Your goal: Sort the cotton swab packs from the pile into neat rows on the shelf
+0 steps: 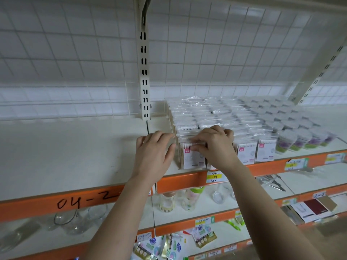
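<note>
Clear cotton swab packs point(216, 117) with white and pink labels stand in several close rows on the cream shelf point(65, 154), running back toward the wire grid. My left hand point(153, 156) lies flat with straight fingers against the left side of the front pack point(191, 158). My right hand point(214, 145) curls over the top of the front packs, its fingers pinching the top edge of that pack. Its palm hides the packs just right of it.
Round swab tubs with purple and green labels point(300, 139) fill the shelf's right part. A slotted upright post point(144, 72) stands behind the packs. An orange shelf lip point(180, 182) carries price tags. Lower shelves hold glass bottles point(169, 201), bowls and sachets.
</note>
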The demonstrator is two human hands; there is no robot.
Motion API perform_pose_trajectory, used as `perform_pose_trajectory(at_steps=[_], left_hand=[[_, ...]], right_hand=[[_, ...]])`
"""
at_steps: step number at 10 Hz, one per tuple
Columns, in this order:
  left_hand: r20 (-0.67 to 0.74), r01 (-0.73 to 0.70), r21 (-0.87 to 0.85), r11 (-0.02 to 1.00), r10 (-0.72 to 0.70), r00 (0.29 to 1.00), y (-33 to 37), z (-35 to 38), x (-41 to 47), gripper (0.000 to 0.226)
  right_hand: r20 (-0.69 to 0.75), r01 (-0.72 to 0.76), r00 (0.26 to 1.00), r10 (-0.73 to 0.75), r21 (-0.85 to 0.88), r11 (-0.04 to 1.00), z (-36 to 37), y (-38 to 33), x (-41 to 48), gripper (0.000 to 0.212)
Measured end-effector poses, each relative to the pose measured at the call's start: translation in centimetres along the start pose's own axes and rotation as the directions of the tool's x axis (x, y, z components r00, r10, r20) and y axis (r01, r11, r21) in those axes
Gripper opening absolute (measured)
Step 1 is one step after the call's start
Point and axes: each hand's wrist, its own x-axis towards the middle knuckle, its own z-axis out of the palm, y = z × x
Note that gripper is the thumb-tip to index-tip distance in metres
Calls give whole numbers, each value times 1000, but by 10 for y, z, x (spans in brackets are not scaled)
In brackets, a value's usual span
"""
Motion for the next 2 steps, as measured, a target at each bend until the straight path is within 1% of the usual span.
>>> perform_pose_trajectory(at_steps=[1,2], left_hand=[[-14,3,-9,1000,-3,1000,1,1,5,35],[-8,4,-15,1000,-4,1000,0,2,8,36]], right_hand=[[-6,-6,1000,7,83,996,-1,2,6,24],[-39,15,999,-10,132,991,2,6,10,30]])
